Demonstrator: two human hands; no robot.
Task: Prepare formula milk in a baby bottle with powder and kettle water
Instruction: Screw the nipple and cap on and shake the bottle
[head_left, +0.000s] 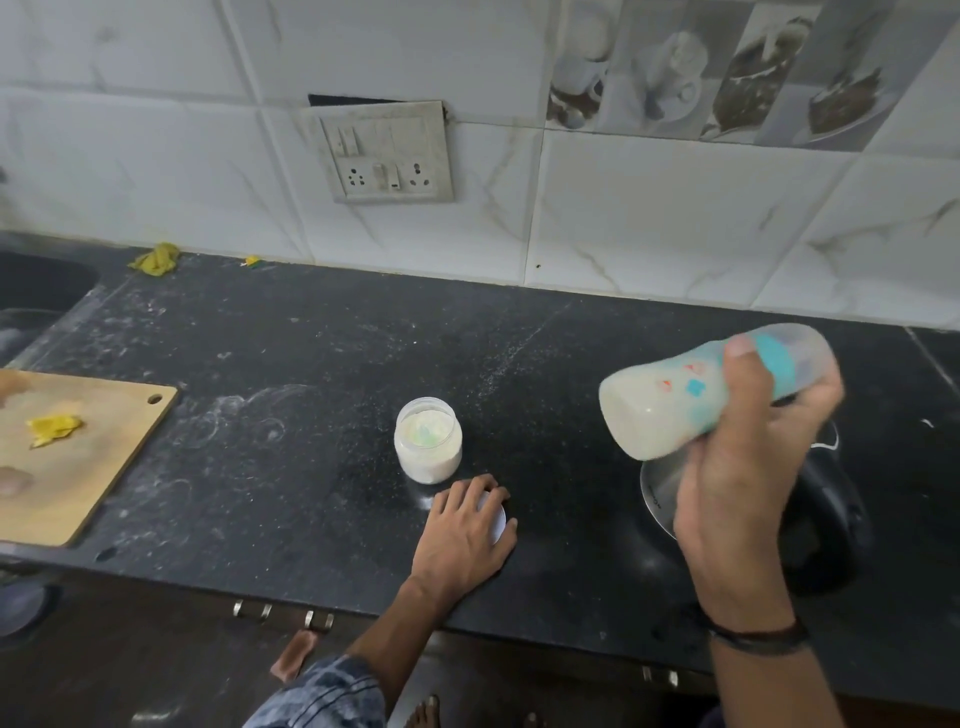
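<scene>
Right hand (748, 483) is wrapped tight round the baby bottle (675, 400), held up off the counter (311, 364) and tipped almost flat, base pointing over toward the left hand, teal ring and clear cap at the far end. Bottle's full of cloudy off-white milk. Only small orange + teal shapes printed on it, no words I can read.

Left hand (462, 530) lies palm down on a white lid (498, 517) on the counter, fingers relaxed across it, not clenched. Just beyond its fingertips is the open powder jar (428, 447), white powder inside w/ something pale green in it, no label showing.

Right under the right hand sits the kettle (660, 493), steel body, black top. There's a tiny dark mark on the steel, prob a brand, but too small to read.

Black band (758, 636) on the right wrist. Way off to the left of the left hand is a wooden cutting board (104, 467) w/ a yellow scrap on it. Switch/socket plate (387, 150) on the tiled wall behind, no legible text.
</scene>
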